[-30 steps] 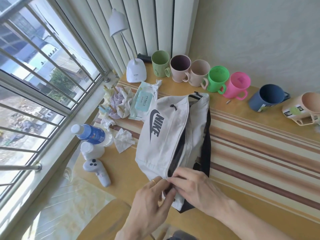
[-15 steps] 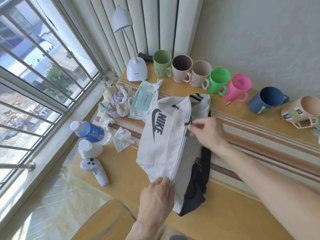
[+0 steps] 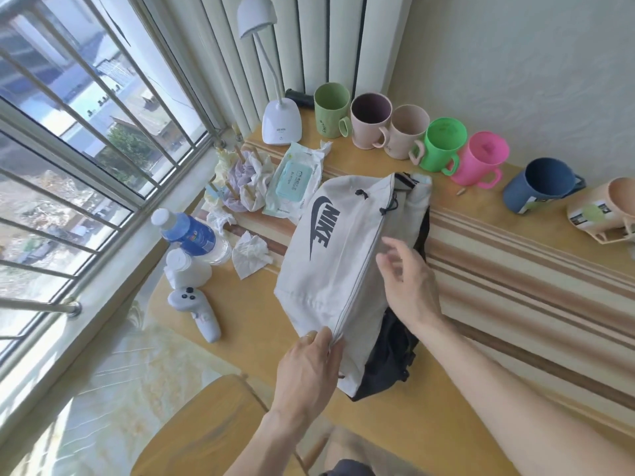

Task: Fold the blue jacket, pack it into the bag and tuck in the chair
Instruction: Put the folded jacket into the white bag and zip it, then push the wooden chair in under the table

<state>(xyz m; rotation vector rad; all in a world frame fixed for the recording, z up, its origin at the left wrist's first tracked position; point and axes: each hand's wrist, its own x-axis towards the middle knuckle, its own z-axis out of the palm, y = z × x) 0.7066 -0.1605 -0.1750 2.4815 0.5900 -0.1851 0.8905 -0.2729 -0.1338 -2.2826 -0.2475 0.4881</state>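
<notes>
1. Nearest the camera, the chair (image 3: pixel 206 427) shows its rounded wooden back just short of the bag's near end. It stands out from the table (image 3: pixel 429 424), so tucking it in is, by my reading, the step left to do.

2. The left hand (image 3: pixel 309 365) pinches the bag's near end at the foot of the zip line, thumb and fingers closed on the fabric. It holds the same corner it held a second ago, steadying the bag.

3. The white bag (image 3: pixel 343 255) lies lengthwise on the table, logo up. A second ago its long zip gaped dark near the hands; half a second ago the right hand was drawing the puller toward the far end. Now the zip line reads as one closed seam down the bag, and the puller (image 3: pixel 386 208) sits at the bag's far end.

4. The right hand (image 3: pixel 409 280) hovers just right of the zip's middle, fingers loosely spread and blurred, gripping nothing. It has let go of the puller and come back toward the person.

5. No blue jacket is visible anywhere; I judge it is inside the closed bag, though that cannot be confirmed. The bag's black strap (image 3: pixel 391 352) lies along its right side.

6. Beyond the bag's far end stands a row of mugs (image 3: pixel 445 144), untouched throughout.
</notes>
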